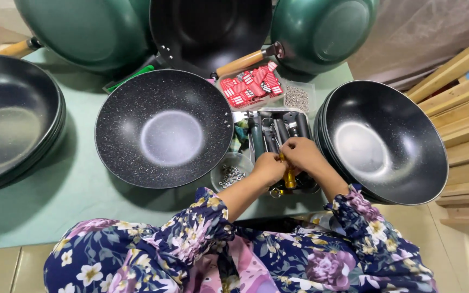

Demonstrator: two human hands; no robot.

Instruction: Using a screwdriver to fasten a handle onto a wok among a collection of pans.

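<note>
While bent at the elbows and drawn in over the middle of the green bench (pixel 55 190), both forearms in flowered sleeves, meeting above a metal tray (pixel 278 116) of dark handle parts.

Largest first: stack of black pans (pixel 6 119) at far left; speckled black wok (pixel 164 129) in the centre, open side up; second stack of black woks (pixel 386 141) at the right, just beside the tray. At the back, green pan (pixel 82 30) bottom up, black pan (pixel 207 27), and a second green pan (pixel 324 30) with a wooden handle (pixel 242 62) pointing toward the centre.

Smaller: heap of red and white tags (pixel 251 86) behind the tray; clear box of tiny grey bits (pixel 297 99) beside it; small clear bowl of metal nuts (pixel 230 174) at the wok's near rim, touching the left wrist area.

Left hand (pixel 268 167) curled, knuckles up, fingers closed around the top of a yellow screwdriver (pixel 289 178). Right hand (pixel 301 153) arched over it, fingertips pinched onto the same tool's upper end. Screwdriver upright between the two hands, over the near end of the tray, lower end hidden among the parts.
</note>
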